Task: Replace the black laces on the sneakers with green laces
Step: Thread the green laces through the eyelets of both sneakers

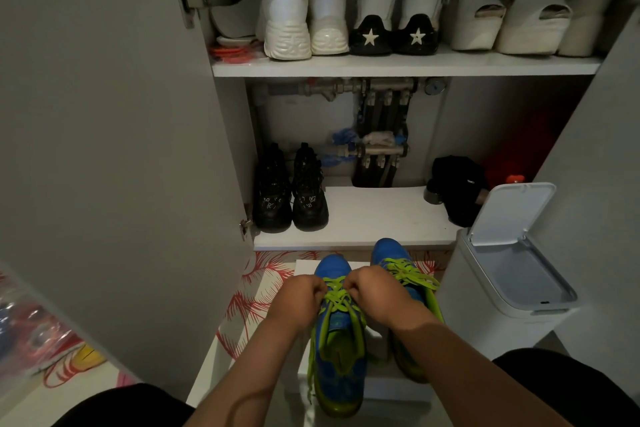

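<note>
I had both blue sneakers set side by side on a white box (304, 268), toes pointing away, so the eyelets faced up within easy reach. My left hand (304, 298) and right hand (375, 295) sat close together over the near sneaker (341, 374), fingers curled and pinching its green lace (341, 303) at the lower crossings, I judged to draw slack evenly from both sides. The far sneaker (389, 251) was already laced in green, its ends loose. An open-lidded bin (460, 288) stood on my right, probably for discards.
</note>
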Action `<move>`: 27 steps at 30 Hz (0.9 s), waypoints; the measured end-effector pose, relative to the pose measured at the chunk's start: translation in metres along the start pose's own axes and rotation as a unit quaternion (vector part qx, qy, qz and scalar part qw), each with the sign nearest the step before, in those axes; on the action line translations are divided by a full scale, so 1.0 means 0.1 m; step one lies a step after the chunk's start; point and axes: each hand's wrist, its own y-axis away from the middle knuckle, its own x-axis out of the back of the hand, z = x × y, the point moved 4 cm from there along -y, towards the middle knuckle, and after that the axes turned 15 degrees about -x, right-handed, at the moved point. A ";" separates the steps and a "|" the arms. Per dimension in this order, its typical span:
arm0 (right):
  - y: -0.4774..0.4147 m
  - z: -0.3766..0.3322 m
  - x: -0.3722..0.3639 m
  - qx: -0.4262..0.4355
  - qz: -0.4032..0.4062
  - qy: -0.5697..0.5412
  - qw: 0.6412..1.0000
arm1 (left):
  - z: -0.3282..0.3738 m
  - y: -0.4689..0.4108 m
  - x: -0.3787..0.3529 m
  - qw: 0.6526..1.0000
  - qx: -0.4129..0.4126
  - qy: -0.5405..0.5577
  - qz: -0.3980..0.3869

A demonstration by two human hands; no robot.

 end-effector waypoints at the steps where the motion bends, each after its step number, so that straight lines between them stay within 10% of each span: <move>1: 0.00 -0.01 0.00 0.002 0.003 0.004 1.000 | 0.00 -0.01 -0.01 1.000 -0.001 -0.005 0.000; 11: 0.00 -0.04 -0.05 0.002 0.022 0.020 1.000 | 0.18 -0.07 -0.07 0.985 -0.081 -0.145 -0.050; 27: -0.04 0.01 0.07 -0.026 0.014 -0.016 0.999 | 0.04 -0.06 -0.02 0.996 -0.083 -0.035 -0.004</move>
